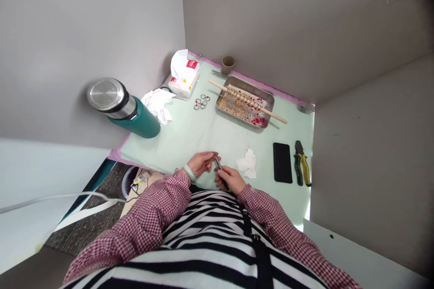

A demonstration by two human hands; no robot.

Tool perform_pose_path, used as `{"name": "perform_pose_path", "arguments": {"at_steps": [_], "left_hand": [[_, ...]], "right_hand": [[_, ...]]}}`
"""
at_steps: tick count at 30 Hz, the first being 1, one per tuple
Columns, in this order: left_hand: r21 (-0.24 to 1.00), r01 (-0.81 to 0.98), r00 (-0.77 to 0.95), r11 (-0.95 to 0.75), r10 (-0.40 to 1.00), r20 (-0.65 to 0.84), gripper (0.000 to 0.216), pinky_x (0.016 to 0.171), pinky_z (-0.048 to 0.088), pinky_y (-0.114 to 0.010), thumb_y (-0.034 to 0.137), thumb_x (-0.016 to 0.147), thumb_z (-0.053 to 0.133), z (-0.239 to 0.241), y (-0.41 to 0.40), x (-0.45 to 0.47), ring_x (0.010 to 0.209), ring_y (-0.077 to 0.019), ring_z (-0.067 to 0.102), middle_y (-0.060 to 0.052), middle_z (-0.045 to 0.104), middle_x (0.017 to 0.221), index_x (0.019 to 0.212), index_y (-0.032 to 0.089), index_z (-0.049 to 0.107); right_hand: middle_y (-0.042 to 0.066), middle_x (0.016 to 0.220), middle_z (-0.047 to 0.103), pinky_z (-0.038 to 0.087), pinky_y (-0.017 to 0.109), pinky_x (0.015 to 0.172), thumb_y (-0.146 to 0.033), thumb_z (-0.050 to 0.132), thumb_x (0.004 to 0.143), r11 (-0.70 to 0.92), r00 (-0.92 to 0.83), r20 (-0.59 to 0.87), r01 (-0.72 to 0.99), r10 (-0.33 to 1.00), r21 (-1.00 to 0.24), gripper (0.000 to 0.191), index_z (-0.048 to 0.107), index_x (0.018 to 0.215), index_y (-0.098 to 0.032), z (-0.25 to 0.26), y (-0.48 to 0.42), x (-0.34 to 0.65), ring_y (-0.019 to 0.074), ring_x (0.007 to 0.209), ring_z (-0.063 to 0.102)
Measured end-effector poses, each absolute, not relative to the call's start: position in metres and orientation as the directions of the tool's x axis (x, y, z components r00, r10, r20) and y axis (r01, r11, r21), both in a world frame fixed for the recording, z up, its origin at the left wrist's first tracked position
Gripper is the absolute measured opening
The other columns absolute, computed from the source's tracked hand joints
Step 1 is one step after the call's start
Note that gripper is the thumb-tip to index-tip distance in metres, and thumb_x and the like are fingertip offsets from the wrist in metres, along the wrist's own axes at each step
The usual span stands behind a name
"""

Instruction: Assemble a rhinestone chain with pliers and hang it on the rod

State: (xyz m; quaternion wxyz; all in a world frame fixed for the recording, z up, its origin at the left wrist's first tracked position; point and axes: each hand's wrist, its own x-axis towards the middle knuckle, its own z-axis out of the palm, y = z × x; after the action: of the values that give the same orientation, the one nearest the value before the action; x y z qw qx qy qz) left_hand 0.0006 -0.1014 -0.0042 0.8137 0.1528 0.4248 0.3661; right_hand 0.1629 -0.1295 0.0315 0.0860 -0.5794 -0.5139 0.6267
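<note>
My right hand (233,179) is closed round a small pair of pliers (217,162) with a metal tip and dark handles. The tip points up and left, meeting the fingertips of my left hand (200,163). Those fingers pinch something tiny and reddish, too small to make out. Several small beaded rings (202,102) in silver and red lie grouped beyond my left hand. Farther off, a metal tray (246,123) holds gold, clear and red beads. Across its rim rests a wooden stick (278,118) with a row of pale bumps along its middle.
Left stands a teal bottle (144,119), with crumpled tissue (158,101) and a tissue pack (185,79) behind it. A small cup (228,64) is at the back. Torn paper (248,163), a black phone (282,162) and larger green-and-yellow pliers (301,165) lie right. Grey panels enclose the table.
</note>
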Motion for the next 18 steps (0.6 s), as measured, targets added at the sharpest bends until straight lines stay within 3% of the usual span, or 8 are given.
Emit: {"name": "perform_pose_path", "arguments": {"at_steps": [7, 11, 14, 18], "left_hand": [[0.610, -0.461, 0.379, 0.644, 0.765, -0.521, 0.036, 0.045, 0.041, -0.020, 0.026, 0.071, 0.070, -0.009, -0.106, 0.001, 0.041, -0.0002, 0.041, -0.016, 0.065, 0.104, 0.102, 0.009, 0.059], [0.693, -0.428, 0.333, 0.580, 0.814, -0.476, 0.044, 0.047, 0.040, -0.020, 0.030, 0.069, 0.072, -0.010, -0.110, 0.006, 0.042, 0.0000, 0.041, -0.014, 0.065, 0.102, 0.104, 0.010, 0.057], [0.763, -0.376, 0.305, 0.526, 0.848, -0.434, 0.049, 0.046, 0.038, -0.019, 0.031, 0.066, 0.073, -0.009, -0.112, 0.010, 0.044, -0.0008, 0.043, -0.013, 0.065, 0.102, 0.107, 0.010, 0.055], [0.844, -0.296, 0.275, 0.448, 0.886, -0.374, 0.053, 0.045, 0.037, -0.018, 0.030, 0.069, 0.070, -0.005, -0.111, 0.012, 0.054, -0.0047, 0.050, -0.012, 0.062, 0.107, 0.115, 0.013, 0.051]], "right_hand": [[0.005, 0.080, 0.067, 0.050, 0.023, 0.052, -0.024, 0.039, 0.085, -0.411, -0.309, -0.596, 0.493, 0.742, -0.767, 0.027, 0.059, 0.103, -0.016, 0.018, -0.124, 0.160, 0.0136, 0.065, 0.064], [0.003, 0.081, 0.067, 0.048, 0.028, 0.068, -0.029, 0.043, 0.086, -0.242, -0.295, -0.462, 0.556, 0.836, -0.795, 0.025, 0.064, 0.095, -0.019, 0.016, -0.123, 0.163, 0.0156, 0.074, 0.061], [0.006, 0.094, 0.065, 0.043, 0.033, 0.083, -0.034, 0.044, 0.087, -0.102, -0.283, -0.330, 0.600, 0.900, -0.793, 0.028, 0.063, 0.102, -0.019, 0.016, -0.123, 0.164, 0.0189, 0.088, 0.057], [0.009, 0.098, 0.060, 0.037, 0.038, 0.090, -0.035, 0.048, 0.085, 0.020, -0.265, -0.205, 0.655, 0.942, -0.755, 0.030, 0.064, 0.104, -0.018, 0.014, -0.122, 0.167, 0.0228, 0.096, 0.051]]}}
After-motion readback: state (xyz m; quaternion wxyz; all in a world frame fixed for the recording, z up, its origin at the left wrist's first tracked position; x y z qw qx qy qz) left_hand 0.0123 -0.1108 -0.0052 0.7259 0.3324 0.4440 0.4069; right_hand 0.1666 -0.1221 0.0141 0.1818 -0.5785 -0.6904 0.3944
